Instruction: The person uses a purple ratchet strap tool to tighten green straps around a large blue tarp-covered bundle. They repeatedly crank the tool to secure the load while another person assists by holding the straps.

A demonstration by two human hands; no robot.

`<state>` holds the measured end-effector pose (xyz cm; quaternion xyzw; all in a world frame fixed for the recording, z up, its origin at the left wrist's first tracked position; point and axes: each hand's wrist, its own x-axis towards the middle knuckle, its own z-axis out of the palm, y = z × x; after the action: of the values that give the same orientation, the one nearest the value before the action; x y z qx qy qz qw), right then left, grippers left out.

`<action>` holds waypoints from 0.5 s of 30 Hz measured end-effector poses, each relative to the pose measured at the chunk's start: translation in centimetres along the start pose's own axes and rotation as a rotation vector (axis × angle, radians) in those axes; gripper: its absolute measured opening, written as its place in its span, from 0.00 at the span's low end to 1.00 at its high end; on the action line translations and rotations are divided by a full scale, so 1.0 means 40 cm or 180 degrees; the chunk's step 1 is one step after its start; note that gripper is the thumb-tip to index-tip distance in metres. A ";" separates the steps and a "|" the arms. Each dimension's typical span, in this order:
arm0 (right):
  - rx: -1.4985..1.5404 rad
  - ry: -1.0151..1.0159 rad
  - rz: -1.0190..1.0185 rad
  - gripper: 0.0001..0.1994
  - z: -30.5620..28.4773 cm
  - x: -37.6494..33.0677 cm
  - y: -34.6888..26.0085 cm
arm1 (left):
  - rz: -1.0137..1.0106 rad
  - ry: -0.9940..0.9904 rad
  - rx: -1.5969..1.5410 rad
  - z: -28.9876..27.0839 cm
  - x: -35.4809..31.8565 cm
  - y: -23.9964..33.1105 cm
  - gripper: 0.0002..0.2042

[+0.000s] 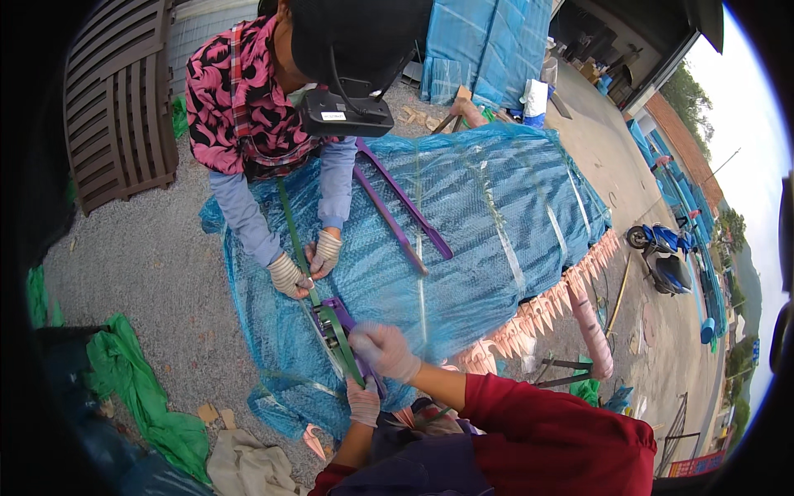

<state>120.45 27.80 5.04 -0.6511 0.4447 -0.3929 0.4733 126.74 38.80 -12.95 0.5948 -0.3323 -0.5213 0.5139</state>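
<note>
Down between 6 and 7 o'clock, the wearer's gloved left hand (364, 405) grips the near end of a green-and-purple tool (335, 321), with the right hand (387, 352) a total blur beside it, all over a huge blue-wrapped bundle (471, 240). Between 10 and 11, a coworker (240, 99) pinches a green strap (292, 221); blue scooter (667, 245) at 3.

Wide fisheye, head-worn, facing down, near above blue-wrapped bundle (463, 248)
</note>
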 end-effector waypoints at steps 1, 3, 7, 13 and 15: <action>-0.0611 -0.0340 -0.0548 0.11 0.005 -0.048 -0.007 | 0.0218 0.0038 0.0030 0.007 0.018 -0.039 0.09; -0.0459 -0.0020 -0.0623 0.13 -0.001 -0.015 -0.011 | -0.0335 0.0012 -0.0260 0.009 0.000 0.012 0.14; 0.1009 0.0987 0.0682 0.18 -0.045 0.333 -0.063 | 0.0024 -0.0127 0.0823 -0.002 -0.035 0.063 0.11; 0.0740 0.0497 -0.0237 0.14 -0.005 0.078 0.005 | -0.0135 0.0308 0.1249 0.000 -0.041 0.030 0.14; -0.0058 0.0167 -0.0786 0.13 -0.007 0.010 0.049 | -0.0597 0.0116 0.0446 -0.008 -0.045 0.119 0.13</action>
<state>119.89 27.01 3.24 -0.6947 0.3769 -0.4610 0.4035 127.30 39.37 -7.92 0.6671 -0.3014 -0.5317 0.4259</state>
